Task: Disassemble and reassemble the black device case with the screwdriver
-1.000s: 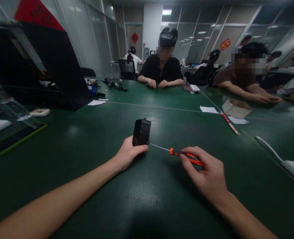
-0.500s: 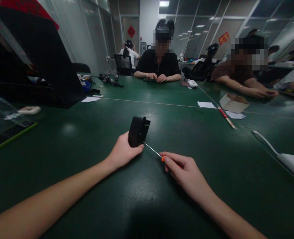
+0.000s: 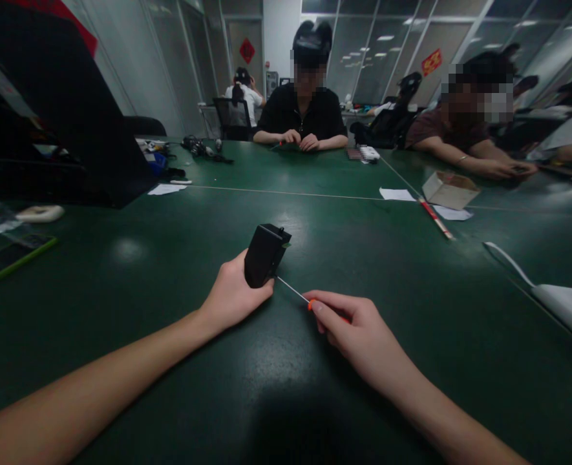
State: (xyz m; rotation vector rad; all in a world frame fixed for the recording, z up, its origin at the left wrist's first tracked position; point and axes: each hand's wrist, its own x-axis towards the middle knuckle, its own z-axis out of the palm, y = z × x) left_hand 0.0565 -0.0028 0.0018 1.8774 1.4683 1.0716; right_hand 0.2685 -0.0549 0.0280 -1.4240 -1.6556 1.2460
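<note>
L hand (image 3: 234, 290) wraps round tilted blk box (image 3: 265, 255). R hand (image 3: 348, 323) pinches orange screwdriver (image 3: 311, 305), tip at box's side.

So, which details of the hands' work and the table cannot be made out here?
Head view, all items:
Tip of the screwdriver: too small and dark against the black box to tell what it meets.
Screwdriver handle: mostly hidden by the right hand.
Most fingers of the left hand: hidden behind the box.
Green-edged device: cut off by the left edge.
</note>
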